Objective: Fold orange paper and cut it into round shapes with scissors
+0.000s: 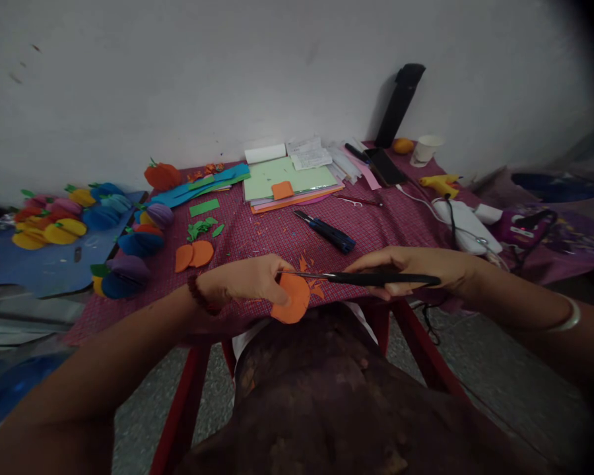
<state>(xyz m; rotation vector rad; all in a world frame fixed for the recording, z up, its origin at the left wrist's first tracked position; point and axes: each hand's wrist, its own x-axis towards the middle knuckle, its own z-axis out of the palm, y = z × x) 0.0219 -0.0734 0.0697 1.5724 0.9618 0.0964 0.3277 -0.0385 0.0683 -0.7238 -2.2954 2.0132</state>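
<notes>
My left hand [257,280] pinches a rounded orange paper piece [292,302] over the table's front edge. Scissors with black handles [376,279] are gripped in my right hand [410,264]. Their blades point left and meet the upper edge of the orange piece, close to my left fingers. Orange paper scraps [313,277] lie on the cloth just behind the blades. To the left rest rounded orange cutouts [201,253] with small green leaf cutouts [200,228] behind them. A dark blue utility knife [329,232] lies farther back.
Colourful paper fruit shapes [64,229] crowd the left side. A stack of coloured sheets [287,179] lies near the wall. At right are a phone [386,166], a paper cup [426,150], a yellow glue gun [440,185] and a white corded box [468,227].
</notes>
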